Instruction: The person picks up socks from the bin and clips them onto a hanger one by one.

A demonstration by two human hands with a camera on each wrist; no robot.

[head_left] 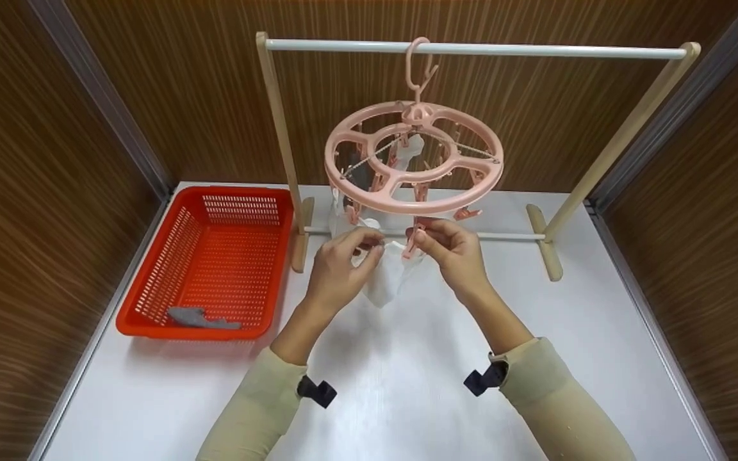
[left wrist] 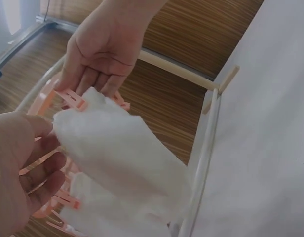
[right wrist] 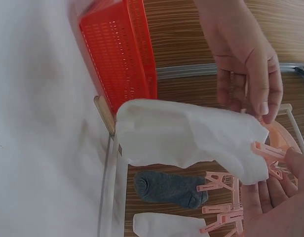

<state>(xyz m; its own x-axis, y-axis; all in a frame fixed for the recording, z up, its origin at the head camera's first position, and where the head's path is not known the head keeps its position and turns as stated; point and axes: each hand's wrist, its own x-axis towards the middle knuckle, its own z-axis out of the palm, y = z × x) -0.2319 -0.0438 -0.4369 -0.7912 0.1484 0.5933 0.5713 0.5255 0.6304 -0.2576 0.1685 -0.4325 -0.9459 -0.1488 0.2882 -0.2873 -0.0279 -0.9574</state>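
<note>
A white sock (right wrist: pixel 191 133) hangs by its open end from a pink clothes peg (right wrist: pixel 268 150). My right hand (head_left: pixel 452 253) pinches that peg between thumb and fingers; in the right wrist view its fingers lie behind the sock's edge. My left hand (head_left: pixel 346 266) is beside the opposite corner of the sock's opening, fingers loosely bent; in the left wrist view no cloth shows gripped between them. Above both hands is the round pink drying hanger (head_left: pixel 417 208), hooked on a white rail. A grey sock (right wrist: pixel 169 189) and another white sock (right wrist: pixel 167 225) hang from its other pegs.
At the left stands a red basket (head_left: pixel 282 256) with a grey sock (head_left: pixel 201 317) inside. A rack with a white rail (head_left: pixel 535 50) and wooden posts (head_left: pixel 625 141) stands on the white table (head_left: pixel 407 384), before wood-grain walls. Several pegs dangle from the ring.
</note>
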